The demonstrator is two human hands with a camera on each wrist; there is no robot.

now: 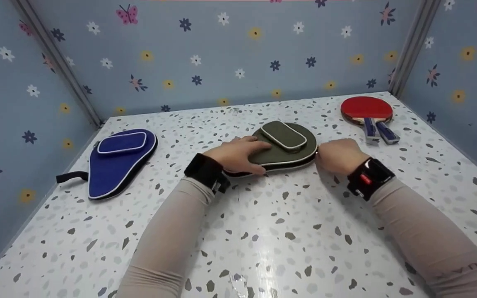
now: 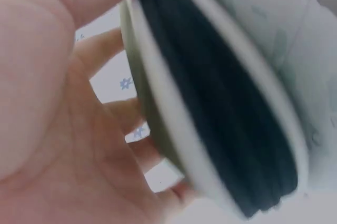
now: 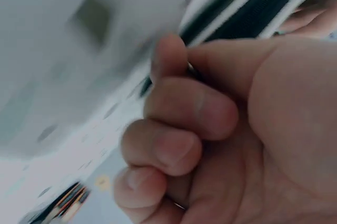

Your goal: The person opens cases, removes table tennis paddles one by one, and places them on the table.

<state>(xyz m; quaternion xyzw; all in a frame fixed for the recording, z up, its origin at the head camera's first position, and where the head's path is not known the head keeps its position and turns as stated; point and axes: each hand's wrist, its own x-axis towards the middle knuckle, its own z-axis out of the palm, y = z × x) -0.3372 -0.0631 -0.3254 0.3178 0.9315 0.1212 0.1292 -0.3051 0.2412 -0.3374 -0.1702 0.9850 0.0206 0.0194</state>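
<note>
An olive green table tennis paddle case [image 1: 259, 157] with white piping lies in the middle of the table, its small front pocket [image 1: 284, 135] facing up. My left hand [image 1: 238, 154] holds its narrow end, fingers spread over the top and thumb along the near edge. In the left wrist view the case's dark zippered side [image 2: 221, 92] runs past the thumb. My right hand [image 1: 340, 156], fingers curled, pinches at the case's right edge. A small shiny bit shows there, apparently the zipper pull, mostly hidden by thumb and forefinger. The right wrist view shows the dark zipper band [image 3: 247, 16] leading from these fingers.
A blue paddle case [image 1: 116, 165] with a black strap [image 1: 73, 177] lies on the left. Two table tennis paddles, the top one with red rubber [image 1: 367, 107], lie overlapped at the back right. Flowered panels [image 1: 238, 49] enclose the speckled table [image 1: 263, 248] at the back and sides.
</note>
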